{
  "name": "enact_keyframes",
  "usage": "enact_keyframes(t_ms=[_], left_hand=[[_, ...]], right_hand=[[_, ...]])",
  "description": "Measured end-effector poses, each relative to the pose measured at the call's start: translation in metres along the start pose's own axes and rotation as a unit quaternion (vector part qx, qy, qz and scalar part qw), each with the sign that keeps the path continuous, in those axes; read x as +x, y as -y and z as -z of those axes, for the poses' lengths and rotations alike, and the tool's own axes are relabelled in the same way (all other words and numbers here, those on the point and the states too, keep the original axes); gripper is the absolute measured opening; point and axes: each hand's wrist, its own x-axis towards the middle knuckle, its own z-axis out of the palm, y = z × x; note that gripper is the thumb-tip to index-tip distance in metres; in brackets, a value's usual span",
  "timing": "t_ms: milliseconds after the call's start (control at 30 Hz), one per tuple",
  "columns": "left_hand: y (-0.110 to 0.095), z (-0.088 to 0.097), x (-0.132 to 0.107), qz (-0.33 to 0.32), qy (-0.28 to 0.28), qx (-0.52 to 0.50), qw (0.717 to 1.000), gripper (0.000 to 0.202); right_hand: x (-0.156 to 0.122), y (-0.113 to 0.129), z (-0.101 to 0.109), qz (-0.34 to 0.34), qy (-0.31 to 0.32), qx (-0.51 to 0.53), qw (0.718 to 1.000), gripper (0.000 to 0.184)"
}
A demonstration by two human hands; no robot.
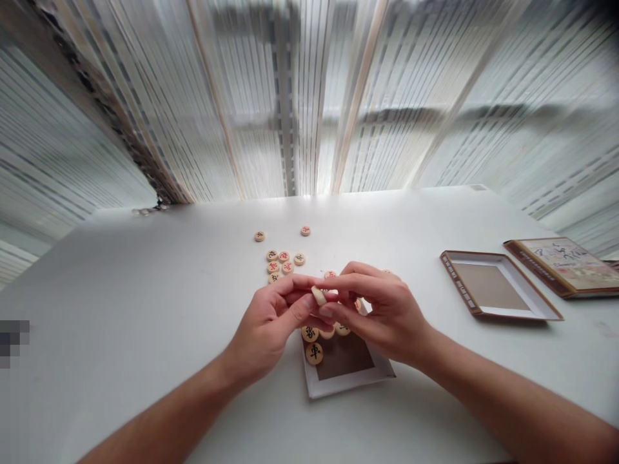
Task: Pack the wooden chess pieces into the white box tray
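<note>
A round wooden Chinese chess piece [318, 296] is tilted on edge between the fingertips of both hands. My left hand [275, 316] pinches it from the left, thumb in front. From the right, my right hand [382, 306] holds it with thumb and index finger; its face is turned out of sight. Directly below is an open cardboard box tray [338, 388] with a brown bottom. Several pieces lie in its far part, partly hidden by my hands, and one with a black character [314, 353] lies nearer on the left side.
Loose pieces [287, 267] with red or black characters lie beyond my hands on the white table [145, 309]. To the right are another shallow box tray [493, 287] and a box with a printed picture [568, 264]. Striped blinds [300, 96] hang behind the table.
</note>
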Motion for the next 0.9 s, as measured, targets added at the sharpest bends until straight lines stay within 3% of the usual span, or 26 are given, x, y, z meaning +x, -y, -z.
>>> enact_keyframes(t_ms=[133,533,600,700,800,900], left_hand=[[-0.001,0.0,0.0,-0.01,0.042,0.01,0.999,0.029],[0.001,0.005,0.0,-0.021,0.051,0.023,0.998,0.034],[0.0,0.006,-0.001,-0.024,0.03,0.051,0.998,0.035],[-0.002,0.009,-0.001,-0.078,-0.048,0.103,0.99,0.036],[-0.004,0.014,0.004,-0.133,-0.13,0.153,0.97,0.031],[-0.002,0.02,0.009,-0.15,-0.158,0.201,0.955,0.027]], right_hand=[[0.0,0.001,0.0,0.032,-0.004,-0.041,0.999,0.022],[0.002,0.008,0.002,0.057,0.023,-0.036,0.997,0.02],[0.002,0.01,0.002,0.061,0.022,-0.046,0.997,0.016],[0.001,0.012,0.003,0.062,0.039,-0.061,0.995,0.016],[-0.001,0.014,0.005,0.063,0.113,-0.072,0.989,0.015],[-0.003,0.016,0.004,0.072,0.212,-0.108,0.969,0.007]])
